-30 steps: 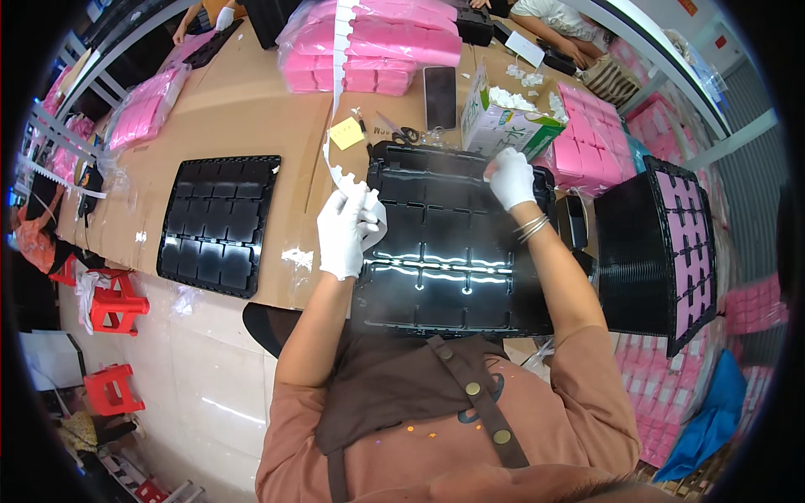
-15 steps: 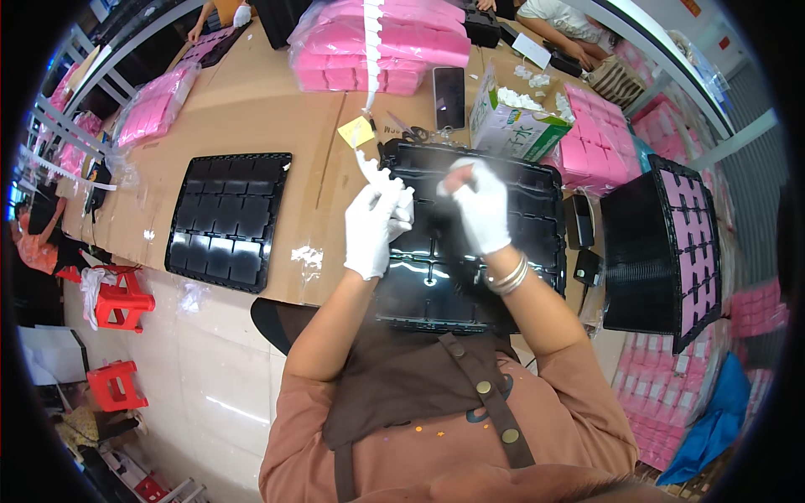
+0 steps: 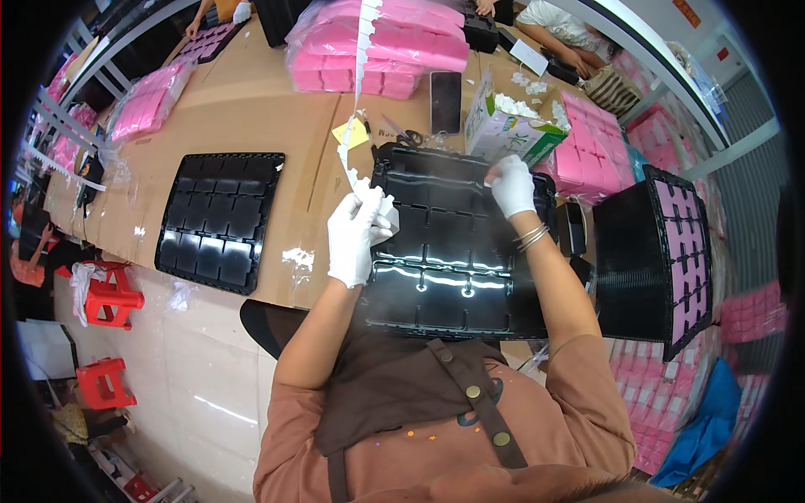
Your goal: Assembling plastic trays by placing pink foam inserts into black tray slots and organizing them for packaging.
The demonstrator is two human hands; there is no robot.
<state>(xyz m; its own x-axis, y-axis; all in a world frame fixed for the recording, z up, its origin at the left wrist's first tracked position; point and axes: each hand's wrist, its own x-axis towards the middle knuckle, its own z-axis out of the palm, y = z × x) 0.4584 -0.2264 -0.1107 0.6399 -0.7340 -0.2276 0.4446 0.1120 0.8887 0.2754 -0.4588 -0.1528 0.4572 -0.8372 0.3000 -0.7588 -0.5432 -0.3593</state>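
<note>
My left hand [image 3: 352, 239], in a white glove, is closed on the lower end of a long notched white strip [image 3: 361, 63]. This strip runs down from above the table, past a yellow paper note [image 3: 351, 132]. Beneath and between my hands lies a black plastic tray [image 3: 436, 220] with a grid of shallow compartments, shiny under the lights. My right hand [image 3: 511, 189], also gloved and with bracelets at the wrist, is above the tray's far right part, near a carton [image 3: 503, 134]. Its fingers are curled; whether they hold anything is hidden.
White scraps fill the carton. A second black tray [image 3: 220, 220] lies left. Phone [image 3: 445, 102], scissors [image 3: 408, 137] and bagged pink pads [image 3: 377, 46] sit beyond. Pink packs [image 3: 591, 142] and a tall black stack with a pink-and-black top [image 3: 683, 251] stand right. Other people work across the table.
My right hand has moved right and away from the middle of the tray toward the carton. My left hand has shifted slightly left, still gripping the strip, which hangs at a different slant.
</note>
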